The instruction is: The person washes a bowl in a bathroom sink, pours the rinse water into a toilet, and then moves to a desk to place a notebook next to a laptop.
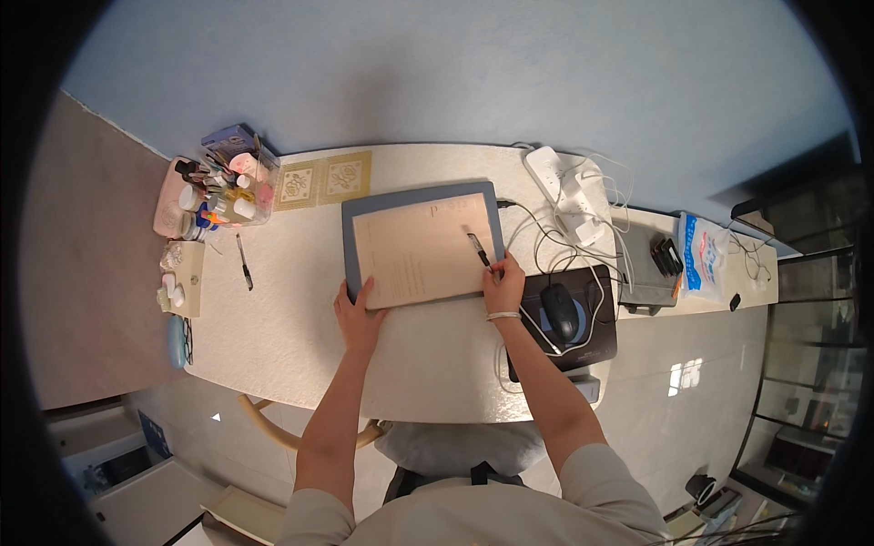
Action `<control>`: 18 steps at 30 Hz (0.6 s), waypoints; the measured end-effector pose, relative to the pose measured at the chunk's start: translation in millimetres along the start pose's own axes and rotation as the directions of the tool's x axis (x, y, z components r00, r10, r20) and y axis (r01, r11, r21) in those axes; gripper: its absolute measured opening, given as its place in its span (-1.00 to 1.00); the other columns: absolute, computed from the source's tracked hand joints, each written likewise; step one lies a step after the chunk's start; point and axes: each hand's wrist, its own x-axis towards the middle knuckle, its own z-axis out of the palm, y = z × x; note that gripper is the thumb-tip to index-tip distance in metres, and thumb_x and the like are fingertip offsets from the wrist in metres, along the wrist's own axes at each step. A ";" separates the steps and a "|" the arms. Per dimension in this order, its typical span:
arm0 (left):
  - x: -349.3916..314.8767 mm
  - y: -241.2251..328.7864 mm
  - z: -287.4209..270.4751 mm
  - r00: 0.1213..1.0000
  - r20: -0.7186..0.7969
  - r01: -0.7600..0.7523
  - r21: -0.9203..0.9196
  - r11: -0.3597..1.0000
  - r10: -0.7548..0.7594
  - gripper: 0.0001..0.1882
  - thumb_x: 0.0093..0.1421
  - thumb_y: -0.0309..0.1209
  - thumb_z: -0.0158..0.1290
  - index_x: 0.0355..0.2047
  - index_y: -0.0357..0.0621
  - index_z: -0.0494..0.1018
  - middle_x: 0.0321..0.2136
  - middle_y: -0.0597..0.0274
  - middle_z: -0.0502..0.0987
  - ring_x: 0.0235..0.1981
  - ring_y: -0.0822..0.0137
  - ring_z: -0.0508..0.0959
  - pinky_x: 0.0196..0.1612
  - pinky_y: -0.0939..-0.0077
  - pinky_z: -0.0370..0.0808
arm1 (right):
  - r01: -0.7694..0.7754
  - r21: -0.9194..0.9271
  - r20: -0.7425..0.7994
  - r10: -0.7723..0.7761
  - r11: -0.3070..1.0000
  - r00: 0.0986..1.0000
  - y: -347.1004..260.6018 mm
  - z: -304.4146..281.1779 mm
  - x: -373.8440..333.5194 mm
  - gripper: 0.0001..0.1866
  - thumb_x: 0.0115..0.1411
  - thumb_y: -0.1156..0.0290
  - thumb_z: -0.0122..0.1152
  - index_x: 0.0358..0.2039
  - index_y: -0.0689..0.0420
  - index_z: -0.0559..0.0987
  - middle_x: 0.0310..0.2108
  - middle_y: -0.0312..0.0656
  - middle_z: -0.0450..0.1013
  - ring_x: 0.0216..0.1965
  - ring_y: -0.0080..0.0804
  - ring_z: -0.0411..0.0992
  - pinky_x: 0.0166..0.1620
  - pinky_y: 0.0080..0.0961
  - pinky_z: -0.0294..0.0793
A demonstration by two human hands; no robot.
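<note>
A flat grey slab (350, 246) lies slightly turned on the table in front of me, and a pinkish sheet with printed lines (410, 250) covers most of its top. At its near left corner, my left hand (358, 317) grips the edge, thumb on top; the other fingertips are partly hidden. My right hand (503, 289), with a pale band at the wrist, rests by the near right corner. Its fingers are closed at the lower end of a black pen (479, 249), whose other end points away over the sheet.
A second pen (244, 262) lies left, near a clear box of bottles (238, 196). Gold patterned sheets (326, 180) lie at the back. On the right are white power strips (575, 205) with tangled cables, a black mouse (561, 312) on a dark pad, and a blue-white packet (701, 255).
</note>
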 end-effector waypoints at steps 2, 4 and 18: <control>0.8 -2.7 -0.3 1.000 0.024 -0.003 0.006 1.000 0.003 -0.29 -0.23 -0.46 0.27 -0.01 0.24 0.28 0.08 -0.06 0.05 0.04 -0.02 0.13 0.02 0.19 0.22 | -0.095 0.128 0.005 0.095 0.987 0.995 2.2 3.1 0.8 -0.83 -0.21 0.63 0.15 -0.57 0.24 0.34 -0.24 0.08 0.37 -0.29 0.00 0.32 -0.20 -0.27 0.31; 3.9 -5.2 -0.6 0.999 -0.001 -0.042 0.003 0.999 0.042 -0.28 -0.24 -0.46 0.27 -0.01 0.24 0.28 0.08 -0.07 0.05 0.04 -0.03 0.13 0.02 0.19 0.22 | -0.192 0.253 0.026 0.191 0.948 0.981 4.2 6.3 0.0 -0.82 -0.21 0.66 0.14 -0.56 0.25 0.33 -0.20 0.10 0.36 -0.27 0.00 0.32 -0.19 -0.30 0.32; 48.0 -9.6 0.6 0.989 0.004 -0.150 -0.009 0.989 0.150 -0.30 -0.22 -0.47 0.25 0.00 0.25 0.28 0.06 -0.08 0.07 0.01 -0.04 0.14 0.02 0.20 0.21 | -0.049 -0.098 -0.139 0.035 0.994 0.990 3.0 10.0 33.3 -0.82 -0.14 0.43 0.19 -0.54 0.22 0.41 -0.46 -0.08 0.33 -0.39 -0.16 0.31 -0.26 -0.37 0.30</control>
